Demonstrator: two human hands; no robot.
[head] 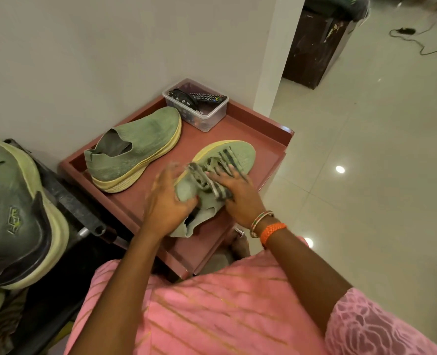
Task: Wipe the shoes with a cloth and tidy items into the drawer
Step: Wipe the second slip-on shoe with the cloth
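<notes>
Two green knit shoes with yellow soles lie on a reddish-brown cabinet top. The far shoe sits by the wall, untouched. The near shoe lies under both hands. My left hand grips its heel end, the fingers blurred. My right hand presses a striped grey-green cloth flat onto the shoe's upper with straight fingers. No drawer front shows from this angle.
A clear plastic box with a remote control and dark items stands at the cabinet's back corner. Another pair of green shoes rests on a dark rack to the left. Tiled floor spreads to the right, with a dark cabinet and a cable farther off.
</notes>
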